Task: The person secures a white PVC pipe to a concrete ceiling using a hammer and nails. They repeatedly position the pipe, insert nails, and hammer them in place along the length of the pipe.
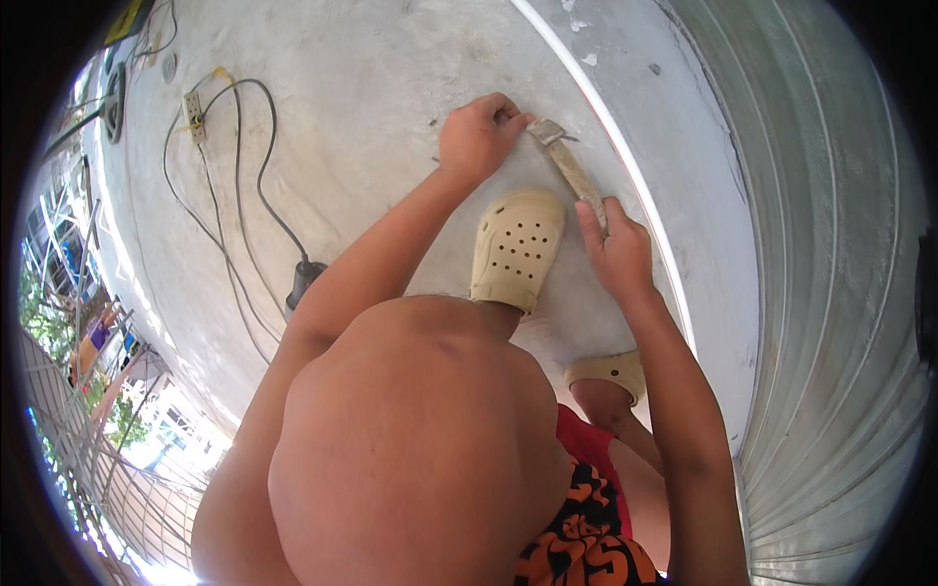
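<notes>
My left hand (477, 137) is low over the grey concrete floor, its thumb and fingertips pinched on something small that I cannot make out. Just right of those fingertips is the head of a worn, dirt-coated hammer (568, 164). My right hand (614, 252) grips the lower end of its handle. A cream perforated clog (516, 249) on my foot is between my forearms, with the other clog (601, 369) farther back. My bent bare knee (410, 420) fills the lower middle.
A white pipe (625, 146) runs along the right, beside a corrugated metal wall (831, 244). At left, a power strip (194, 115), looping cables and a black device (305, 280) lie on the floor (342, 117). Beyond the floor's left edge are metal bars (78, 410).
</notes>
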Tool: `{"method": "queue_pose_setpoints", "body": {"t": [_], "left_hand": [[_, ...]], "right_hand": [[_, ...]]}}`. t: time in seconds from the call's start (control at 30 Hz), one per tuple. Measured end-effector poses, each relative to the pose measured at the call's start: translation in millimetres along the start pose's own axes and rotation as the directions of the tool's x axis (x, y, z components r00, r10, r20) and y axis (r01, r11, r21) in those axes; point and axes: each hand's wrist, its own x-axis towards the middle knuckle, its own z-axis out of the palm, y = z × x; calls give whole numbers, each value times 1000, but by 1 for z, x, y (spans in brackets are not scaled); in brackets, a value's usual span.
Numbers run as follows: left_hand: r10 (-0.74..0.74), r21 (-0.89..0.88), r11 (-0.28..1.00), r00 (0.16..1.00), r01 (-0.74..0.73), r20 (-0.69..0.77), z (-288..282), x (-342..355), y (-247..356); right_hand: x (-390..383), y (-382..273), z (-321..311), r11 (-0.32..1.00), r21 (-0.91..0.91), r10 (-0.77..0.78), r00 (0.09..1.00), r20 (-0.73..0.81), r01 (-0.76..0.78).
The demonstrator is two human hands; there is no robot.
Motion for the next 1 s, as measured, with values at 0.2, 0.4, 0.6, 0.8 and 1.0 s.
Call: {"method": "queue_pose_setpoints", "body": {"t": [0.2, 0.4, 0.6, 0.8, 1.0], "left_hand": [[16, -6, 1000, 1000, -16, -22, 2, -2, -2], [18, -5, 1000, 1000, -18, -13, 3, -9, -4], [54, -107, 992, 996, -61, -68, 2, -7, -7], [209, -90, 973, 977, -212, -49, -6, -13, -20], [144, -79, 986, 989, -146, -20, -3, -10, -9]], "right_hand": [[-4, 5, 8, 999, -49, 13, 1000, 6, -12], [-14, 8, 3, 997, 52, 59, 998, -33, -57], [-11, 23, -2, 977, 170, 143, 985, -99, -124], [-19, 34, -9, 981, 136, 154, 980, -122, -138], [-16, 22, -10, 992, 53, 115, 992, -60, -112]]}}
